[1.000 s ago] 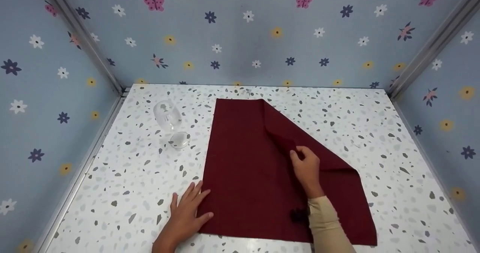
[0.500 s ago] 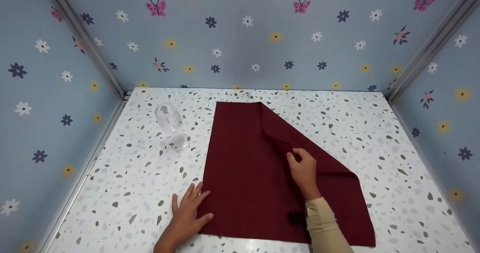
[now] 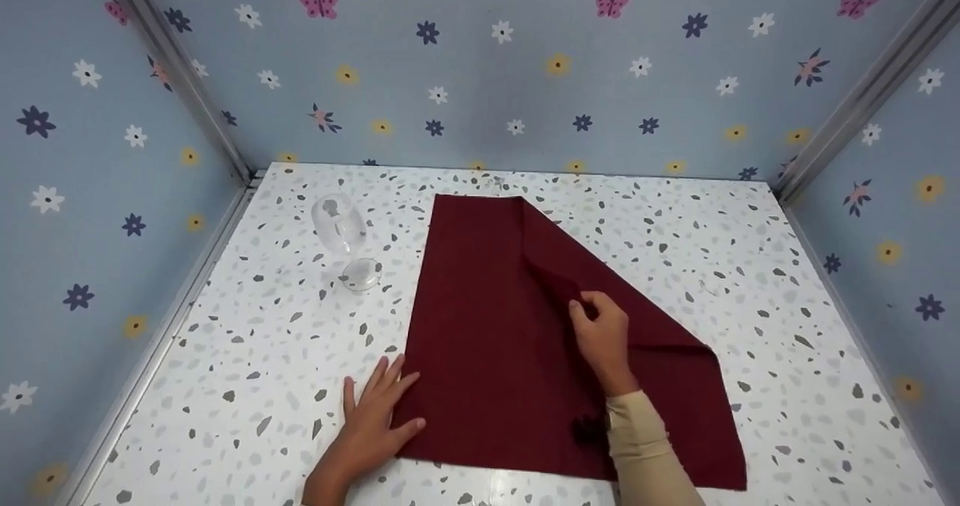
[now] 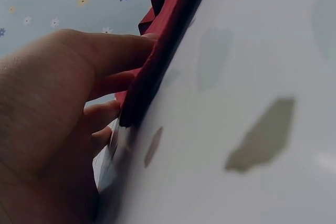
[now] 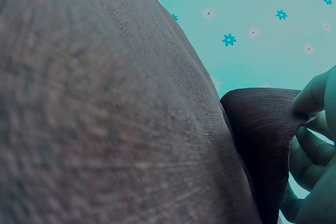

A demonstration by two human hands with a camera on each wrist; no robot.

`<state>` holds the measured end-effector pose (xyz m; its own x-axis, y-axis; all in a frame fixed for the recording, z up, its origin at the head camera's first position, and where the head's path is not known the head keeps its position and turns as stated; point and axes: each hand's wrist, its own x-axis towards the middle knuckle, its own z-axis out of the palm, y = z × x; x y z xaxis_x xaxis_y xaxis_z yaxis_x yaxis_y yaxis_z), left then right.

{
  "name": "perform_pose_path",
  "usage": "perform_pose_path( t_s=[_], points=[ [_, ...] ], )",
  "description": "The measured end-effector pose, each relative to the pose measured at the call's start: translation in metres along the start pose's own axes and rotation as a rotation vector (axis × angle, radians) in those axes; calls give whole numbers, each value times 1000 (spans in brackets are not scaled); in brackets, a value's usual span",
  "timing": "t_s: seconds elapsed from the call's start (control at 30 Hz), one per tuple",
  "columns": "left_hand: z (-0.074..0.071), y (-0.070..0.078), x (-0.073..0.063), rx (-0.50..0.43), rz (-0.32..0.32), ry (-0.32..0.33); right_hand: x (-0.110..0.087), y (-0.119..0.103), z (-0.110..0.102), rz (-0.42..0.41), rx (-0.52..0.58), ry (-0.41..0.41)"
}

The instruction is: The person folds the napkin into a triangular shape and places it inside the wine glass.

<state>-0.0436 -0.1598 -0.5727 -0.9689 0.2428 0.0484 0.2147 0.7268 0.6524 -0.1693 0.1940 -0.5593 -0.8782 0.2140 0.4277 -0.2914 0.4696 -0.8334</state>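
A dark red cloth [image 3: 480, 326] lies on the speckled tabletop, its right side partly folded over toward the middle. My right hand [image 3: 602, 337] pinches a corner of the folded flap, held between thumb and fingers over the cloth's centre right. In the right wrist view the cloth's edge [image 5: 268, 129] is caught at those fingertips. Spread flat, my left hand [image 3: 373, 420] rests at the cloth's lower left edge, fingertips and thumb on the fabric. The left wrist view has its fingers [image 4: 121, 51] touching the red cloth's edge.
A clear stemmed glass [image 3: 339, 225] lies on its side left of the cloth, its round base [image 3: 361, 274] toward me. Flower-patterned panels [image 3: 480, 64] enclose the white speckled table [image 3: 247, 326] at the back and both sides. A small dark object [image 3: 589, 429] shows by the right sleeve.
My right hand has shifted slightly left, still pinching the flap's corner. The left hand holds its place on the cloth's edge. The head view tilts a little.
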Motion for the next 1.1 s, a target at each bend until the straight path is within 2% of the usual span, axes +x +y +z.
perform_pose_path(
  t_s=[0.27, 0.53, 0.67, 0.83, 1.1],
  points=[
    [1, 3, -6, 8, -10, -6, -10, -5, 3, -95, -4, -47],
    [2, 3, -1, 6, 8, -15, -17, -10, 3, -57, 6, -61],
    [4, 4, 2, 12, 19, -4, -17, -14, 5, -105, -3, -68],
    [7, 4, -2, 9, 1, -18, -22, -20, 9, -182, -10, -96],
    [1, 5, -4, 11, -17, -3, -25, -30, 17, -200, 11, -125]
  ],
)
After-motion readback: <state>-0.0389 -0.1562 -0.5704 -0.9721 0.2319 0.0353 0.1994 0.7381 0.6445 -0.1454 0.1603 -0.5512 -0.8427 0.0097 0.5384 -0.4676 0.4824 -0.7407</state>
